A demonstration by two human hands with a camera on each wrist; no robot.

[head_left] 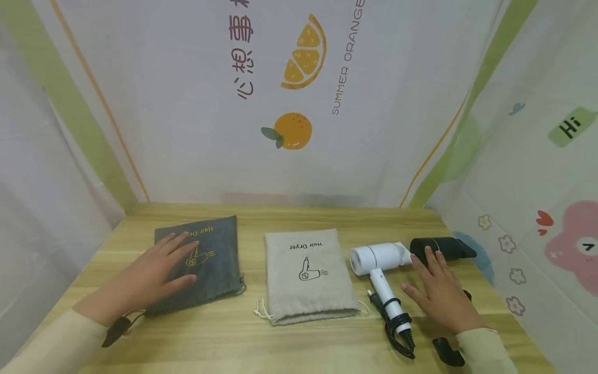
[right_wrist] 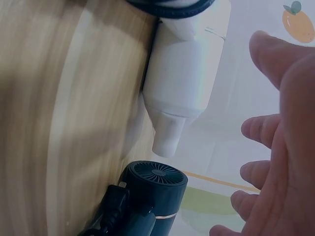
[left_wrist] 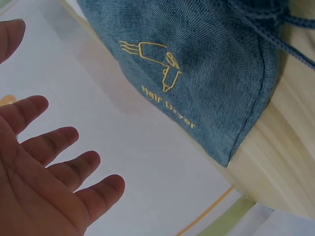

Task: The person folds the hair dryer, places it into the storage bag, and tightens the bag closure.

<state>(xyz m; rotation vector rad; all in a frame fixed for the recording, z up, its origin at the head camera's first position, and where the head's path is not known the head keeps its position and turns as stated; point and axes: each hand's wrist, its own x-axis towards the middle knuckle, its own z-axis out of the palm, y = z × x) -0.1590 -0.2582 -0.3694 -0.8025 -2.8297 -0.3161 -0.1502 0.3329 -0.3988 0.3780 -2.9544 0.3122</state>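
My left hand (head_left: 161,267) hovers with fingers spread over a dark blue-grey drawstring bag (head_left: 219,259) printed with a yellow hair dryer and lettering. In the left wrist view a gap shows between the fingers and the bag (left_wrist: 206,83). To the right, my right hand (head_left: 441,293) is held above a black hair dryer (head_left: 444,248), fingers straight and grasping nothing. Its handle is mostly hidden beneath the hand. Just left of it lies a white hair dryer (head_left: 380,258) with a black cord wound round its handle; its nozzle points toward the black one's vented end (right_wrist: 158,173).
A light beige drawstring bag (head_left: 308,275) with a black hair dryer print lies mid-table. The wooden table (head_left: 210,337) meets a white printed curtain (head_left: 201,156) at the back, with more cloth at both sides.
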